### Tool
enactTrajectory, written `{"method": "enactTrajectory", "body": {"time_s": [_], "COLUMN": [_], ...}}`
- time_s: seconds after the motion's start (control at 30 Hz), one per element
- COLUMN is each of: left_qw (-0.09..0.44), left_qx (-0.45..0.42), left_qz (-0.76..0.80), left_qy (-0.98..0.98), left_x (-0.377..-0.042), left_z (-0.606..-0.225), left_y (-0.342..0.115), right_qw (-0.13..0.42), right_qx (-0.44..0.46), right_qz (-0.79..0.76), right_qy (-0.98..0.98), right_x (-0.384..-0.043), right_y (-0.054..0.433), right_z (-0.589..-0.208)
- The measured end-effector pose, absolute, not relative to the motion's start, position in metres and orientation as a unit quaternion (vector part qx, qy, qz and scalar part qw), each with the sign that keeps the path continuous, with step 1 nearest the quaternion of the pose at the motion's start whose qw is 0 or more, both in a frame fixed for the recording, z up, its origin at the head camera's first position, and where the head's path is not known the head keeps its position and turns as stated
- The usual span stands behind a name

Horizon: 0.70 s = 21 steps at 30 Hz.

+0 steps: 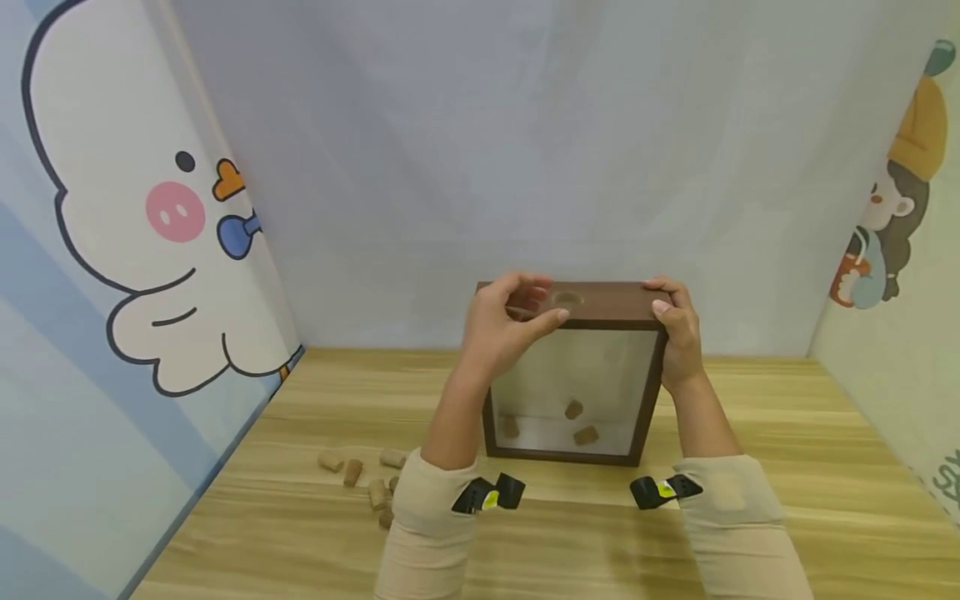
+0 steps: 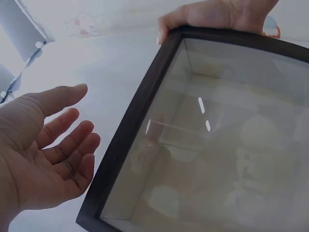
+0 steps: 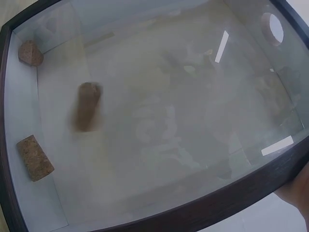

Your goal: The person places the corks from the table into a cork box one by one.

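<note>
A dark brown shadow box frame (image 1: 645, 392) with a clear front stands upright on the table, a round hole (image 1: 567, 298) in its top side. Inside are 3 corks; in the right wrist view one cork (image 3: 35, 158) lies along the end wall, and another cork (image 3: 88, 107) is blurred away from it. My left hand (image 1: 504, 321) is beside the hole, thumb and fingers spread apart and holding nothing, as the left wrist view shows too. With my right hand (image 1: 678, 333) I grip the top right corner of the box, thumb on the top side.
Several loose corks (image 1: 352, 472) lie on the wooden table (image 1: 285, 542) left of the box, partly hidden by my left sleeve. A pale curtain (image 1: 495, 150) hangs behind, and printed cartoon panels (image 1: 97, 250) stand at both sides.
</note>
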State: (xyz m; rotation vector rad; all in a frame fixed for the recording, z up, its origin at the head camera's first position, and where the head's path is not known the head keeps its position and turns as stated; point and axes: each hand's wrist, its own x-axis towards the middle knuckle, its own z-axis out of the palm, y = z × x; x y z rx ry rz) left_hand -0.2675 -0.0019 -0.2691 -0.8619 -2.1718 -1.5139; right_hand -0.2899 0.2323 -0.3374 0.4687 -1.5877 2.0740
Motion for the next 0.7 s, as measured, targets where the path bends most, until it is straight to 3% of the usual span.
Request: {"method": "enactTrajectory", "body": {"time_s": [0.23, 0.7], "left_qw": [0.191, 0.078], "left_qx": [-0.342, -0.336], "left_qz": [-0.522, -0.522], "left_qy": [-0.758, -0.78], "left_x": [-0.245, -0.232], "left_z": [-0.289, -0.341], "left_y": [-0.02, -0.055], "right_qw": [0.243, 0.242], "right_qx": [0.183, 0.198], "right_qz": [0.756, 0.761], "right_qy": [-0.58, -0.568], "right_x": [-0.29, -0.29], "right_y": [0.233, 0.233], "right_z": [-0.337, -0.335]}}
